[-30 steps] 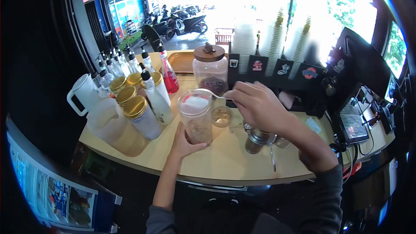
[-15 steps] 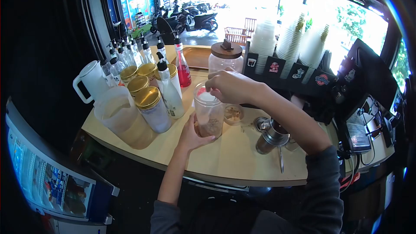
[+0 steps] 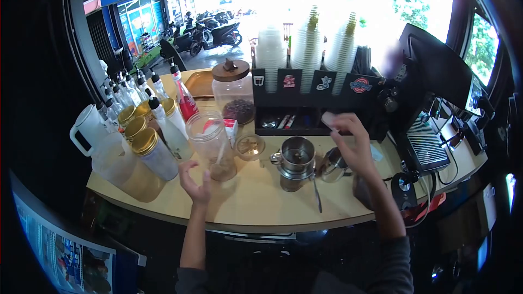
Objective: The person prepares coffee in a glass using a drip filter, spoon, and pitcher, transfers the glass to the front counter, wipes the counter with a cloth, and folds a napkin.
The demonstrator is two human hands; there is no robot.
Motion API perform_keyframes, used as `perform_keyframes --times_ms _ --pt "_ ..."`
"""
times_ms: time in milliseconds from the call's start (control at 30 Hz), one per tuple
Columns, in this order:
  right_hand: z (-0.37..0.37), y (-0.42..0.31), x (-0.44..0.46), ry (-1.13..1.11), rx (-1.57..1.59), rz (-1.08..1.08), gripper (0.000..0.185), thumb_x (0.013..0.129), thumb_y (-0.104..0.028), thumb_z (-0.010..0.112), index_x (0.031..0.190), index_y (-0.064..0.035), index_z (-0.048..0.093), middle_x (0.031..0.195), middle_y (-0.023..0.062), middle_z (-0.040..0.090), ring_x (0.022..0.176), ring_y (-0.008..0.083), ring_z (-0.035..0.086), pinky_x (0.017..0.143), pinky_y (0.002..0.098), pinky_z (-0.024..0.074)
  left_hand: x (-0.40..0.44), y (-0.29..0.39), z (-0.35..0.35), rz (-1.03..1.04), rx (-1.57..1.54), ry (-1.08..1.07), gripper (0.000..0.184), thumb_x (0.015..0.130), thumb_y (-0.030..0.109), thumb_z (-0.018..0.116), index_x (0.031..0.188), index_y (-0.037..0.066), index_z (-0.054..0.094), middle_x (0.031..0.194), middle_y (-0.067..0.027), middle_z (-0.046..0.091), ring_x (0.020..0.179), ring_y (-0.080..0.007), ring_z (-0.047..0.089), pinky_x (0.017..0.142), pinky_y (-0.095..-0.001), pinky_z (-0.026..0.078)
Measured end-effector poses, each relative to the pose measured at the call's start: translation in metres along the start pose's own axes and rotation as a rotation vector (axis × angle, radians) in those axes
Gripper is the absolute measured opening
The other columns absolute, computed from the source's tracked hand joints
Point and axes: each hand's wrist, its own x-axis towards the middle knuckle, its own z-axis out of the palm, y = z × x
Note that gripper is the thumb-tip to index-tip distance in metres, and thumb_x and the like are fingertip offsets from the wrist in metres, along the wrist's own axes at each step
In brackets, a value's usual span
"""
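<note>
A tall clear jar (image 3: 210, 139) stands uncovered on the counter, with brown contents at the bottom and a pale stick-like thing inside. My left hand (image 3: 196, 185) is beside its lower left side, fingers apart and curved; whether they touch the jar I cannot tell. My right hand (image 3: 353, 136) is raised in front of the black cup organizer, fingers pinching a small whitish flat piece (image 3: 328, 120). Between my hands sits a metal coffee dripper (image 3: 297, 157) on a vessel, a few bits inside it. A spoon (image 3: 317, 193) lies beside it.
Left are gold-lidded jars (image 3: 146, 140), pump bottles (image 3: 169, 125) and a plastic pitcher (image 3: 117, 158). A wooden-lidded jar (image 3: 233, 90) of dark beans stands behind. Cup stacks (image 3: 308, 49) rise from the organizer (image 3: 272, 88). A clear round lid (image 3: 250, 147) and metal pitcher (image 3: 333, 163) are nearby.
My right hand has come out of the jar's mouth and moved right, holding the whitish piece. My left hand has loosened from around the jar. The view has shifted to the right.
</note>
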Motion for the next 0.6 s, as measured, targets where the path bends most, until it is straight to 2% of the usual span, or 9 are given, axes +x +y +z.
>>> perform_keyframes --times_ms 67,133,167,233,267,333,367,500,600 --pt "-0.002 0.042 -0.044 0.070 0.002 0.113 0.021 0.081 -0.005 0.064 0.102 -0.0023 0.061 0.103 0.0109 0.057 0.091 0.0229 0.058 0.080 0.0317 0.0461 -0.008 0.034 0.022 0.033 -0.033 -0.042 0.048 0.075 0.030 0.073 0.107 0.000 0.055 0.100 -0.0133 0.056 0.098 -0.0268 0.055 0.088 -0.0372 0.042" --pt "-0.003 0.070 -0.084 0.176 -0.079 0.305 0.020 0.087 -0.007 0.061 0.107 -0.0033 0.059 0.101 0.0096 0.057 0.089 0.0188 0.057 0.077 0.0283 0.0455 -0.008 0.064 0.055 0.043 -0.190 -0.204 0.056 0.073 0.033 0.075 0.113 0.000 0.053 0.102 -0.0119 0.055 0.098 -0.0263 0.055 0.089 -0.0378 0.042" --pt "-0.002 0.076 -0.099 0.176 -0.087 0.311 0.020 0.087 -0.007 0.061 0.107 -0.0033 0.059 0.101 0.0096 0.057 0.089 0.0188 0.057 0.077 0.0283 0.0455 -0.009 0.076 0.073 0.038 -0.198 -0.208 0.056 0.073 0.033 0.075 0.113 0.000 0.053 0.102 -0.0119 0.055 0.098 -0.0263 0.055 0.089 -0.0378 0.042" --pt "0.011 0.083 -0.120 0.311 0.167 0.520 0.019 0.093 -0.011 0.056 0.110 -0.0030 0.055 0.099 0.0078 0.057 0.086 0.0136 0.055 0.074 0.0264 0.0448 -0.005 0.093 0.105 -0.048 -0.462 -0.241 0.070 0.069 0.037 0.077 0.122 0.001 0.050 0.112 -0.0122 0.055 0.105 -0.0256 0.054 0.094 -0.0378 0.041" --pt "0.015 0.088 -0.126 0.315 0.171 0.524 0.019 0.093 -0.011 0.056 0.110 -0.0030 0.055 0.099 0.0078 0.057 0.086 0.0136 0.055 0.074 0.0264 0.0448 -0.001 0.098 0.114 -0.047 -0.459 -0.247 0.070 0.069 0.037 0.077 0.122 0.001 0.050 0.112 -0.0122 0.055 0.105 -0.0256 0.054 0.094 -0.0378 0.041" --pt "0.021 0.089 -0.136 0.388 0.290 0.510 0.018 0.096 -0.015 0.053 0.109 -0.0023 0.053 0.096 0.0059 0.056 0.083 0.0095 0.052 0.071 0.0245 0.0436 0.004 0.107 0.127 -0.196 -0.633 -0.452 0.085 0.063 0.038 0.082 0.130 0.002 0.045 0.124 -0.0129 0.052 0.115 -0.0246 0.052 0.100 -0.0372 0.039" --pt "0.023 0.088 -0.139 0.429 0.268 0.499 0.016 0.096 -0.015 0.054 0.103 -0.0006 0.053 0.087 0.0052 0.056 0.076 0.0090 0.051 0.068 0.0239 0.0432 0.005 0.113 0.129 -0.266 -0.671 -0.506 0.090 0.058 0.034 0.086 0.132 0.003 0.045 0.127 -0.0119 0.052 0.118 -0.0227 0.051 0.101 -0.0352 0.038" --pt "0.028 0.104 -0.154 0.378 0.227 0.527 0.017 0.096 -0.016 0.053 0.100 0.0003 0.053 0.077 0.0040 0.055 0.069 0.0086 0.050 0.063 0.0242 0.0423 0.009 0.111 0.136 -0.248 -0.638 -0.574 0.087 0.056 0.029 0.088 0.129 0.004 0.048 0.119 -0.0076 0.059 0.111 -0.0188 0.056 0.097 -0.0332 0.042" --pt "0.023 0.096 -0.152 0.281 0.201 0.570 0.021 0.096 -0.020 0.054 0.089 -0.0005 0.053 0.072 0.0023 0.053 0.064 0.0058 0.046 0.055 0.0234 0.0374 0.005 0.109 0.136 -0.296 -0.594 -0.609 0.083 0.055 0.026 0.089 0.125 0.003 0.051 0.115 -0.0075 0.061 0.108 -0.0184 0.058 0.096 -0.0331 0.044"
